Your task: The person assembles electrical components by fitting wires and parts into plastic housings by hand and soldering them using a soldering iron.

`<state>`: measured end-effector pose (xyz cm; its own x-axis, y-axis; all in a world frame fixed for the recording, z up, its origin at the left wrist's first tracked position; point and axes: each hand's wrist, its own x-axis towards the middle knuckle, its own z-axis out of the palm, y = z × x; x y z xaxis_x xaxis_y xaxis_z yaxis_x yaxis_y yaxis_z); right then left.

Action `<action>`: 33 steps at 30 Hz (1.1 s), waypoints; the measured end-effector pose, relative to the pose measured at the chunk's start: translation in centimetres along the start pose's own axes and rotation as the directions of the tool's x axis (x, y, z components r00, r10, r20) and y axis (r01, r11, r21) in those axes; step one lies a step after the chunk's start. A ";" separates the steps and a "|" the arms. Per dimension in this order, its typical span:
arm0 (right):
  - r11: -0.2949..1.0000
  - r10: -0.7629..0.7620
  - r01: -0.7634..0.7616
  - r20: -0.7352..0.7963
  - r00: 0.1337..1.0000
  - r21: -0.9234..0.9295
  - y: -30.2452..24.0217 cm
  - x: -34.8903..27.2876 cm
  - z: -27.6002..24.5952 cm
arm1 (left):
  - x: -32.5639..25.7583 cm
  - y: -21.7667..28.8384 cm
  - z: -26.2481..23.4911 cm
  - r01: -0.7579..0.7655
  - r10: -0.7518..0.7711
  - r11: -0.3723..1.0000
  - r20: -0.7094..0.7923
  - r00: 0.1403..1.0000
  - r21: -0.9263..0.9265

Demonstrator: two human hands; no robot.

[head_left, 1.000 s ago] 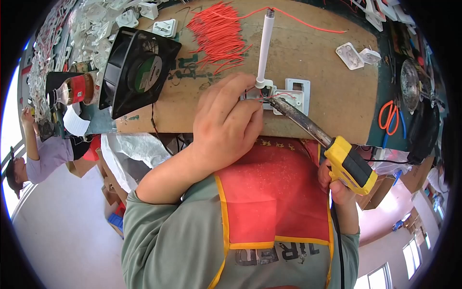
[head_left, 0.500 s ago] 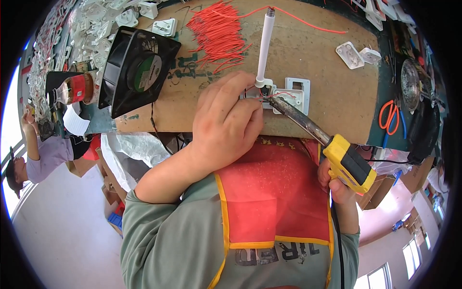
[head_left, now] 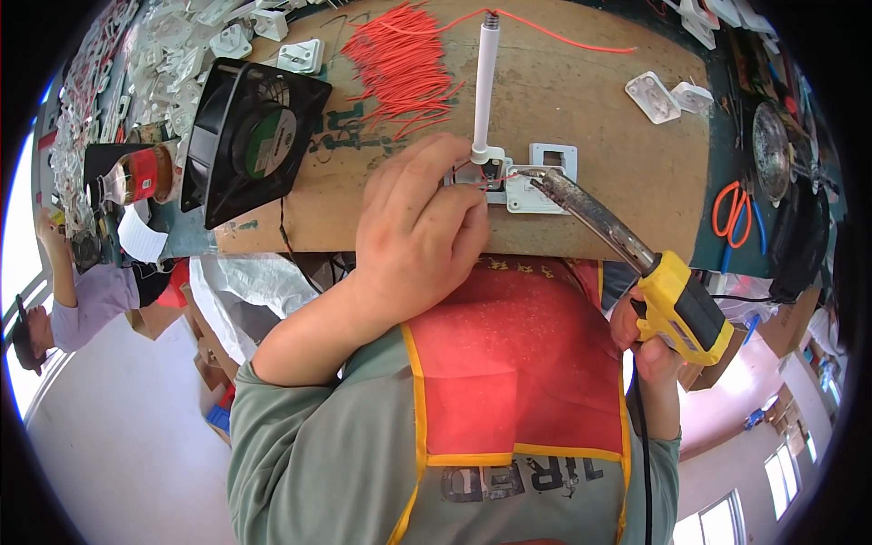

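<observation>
My left hand [head_left: 420, 218] is closed at the left end of a small white plastic housing [head_left: 536, 196] on the board. Its fingertips are partly hidden, but they appear to grip the housing. From the housing rises a white tube [head_left: 486, 91] with a metal spring at its top, and a red wire [head_left: 572, 38] runs across that end. Thin red wire also shows inside the housing. In my right hand [head_left: 647, 345] is a yellow and black soldering gun [head_left: 688, 311]. Its dark metal barrel slants up-left, with the tip above the housing's right part.
Loose red wires [head_left: 400, 68] lie in a pile at the back. On the left stand a black fan [head_left: 259, 141] and a jar [head_left: 141, 174]. White plastic parts [head_left: 652, 97], orange-handled scissors [head_left: 731, 215] and a round metal dish [head_left: 773, 154] are on the right. Another person [head_left: 91, 304] sits far left.
The soldering gun has shifted right, and its tip has moved from the wire joint at the tube's foot to over the housing's right part. My left hand keeps its grip.
</observation>
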<state>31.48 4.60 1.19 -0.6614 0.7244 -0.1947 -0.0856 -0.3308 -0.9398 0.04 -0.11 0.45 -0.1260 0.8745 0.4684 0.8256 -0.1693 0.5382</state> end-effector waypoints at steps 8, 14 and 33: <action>0.989 0.088 -0.073 -0.117 0.989 0.129 -0.9 0.2 0.7 | 0.0 -0.1 0.0 -0.010 0.010 1.000 0.005 1.000 0.023; 0.994 0.052 -0.040 -0.123 0.991 0.097 -0.7 0.1 0.2 | -0.1 -0.1 0.1 0.005 -0.005 1.000 0.003 1.000 0.009; 0.998 0.014 -0.002 -0.200 0.980 0.062 -1.0 -0.2 0.6 | -1.4 -3.4 -4.4 0.050 -0.028 0.994 0.217 0.976 -0.099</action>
<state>31.24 4.46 2.31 -0.5005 0.8257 -0.2602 -0.1303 -0.3690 -0.9203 -5.05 -2.74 1.06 -0.0265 0.9566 0.2901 0.7596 -0.1694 0.6280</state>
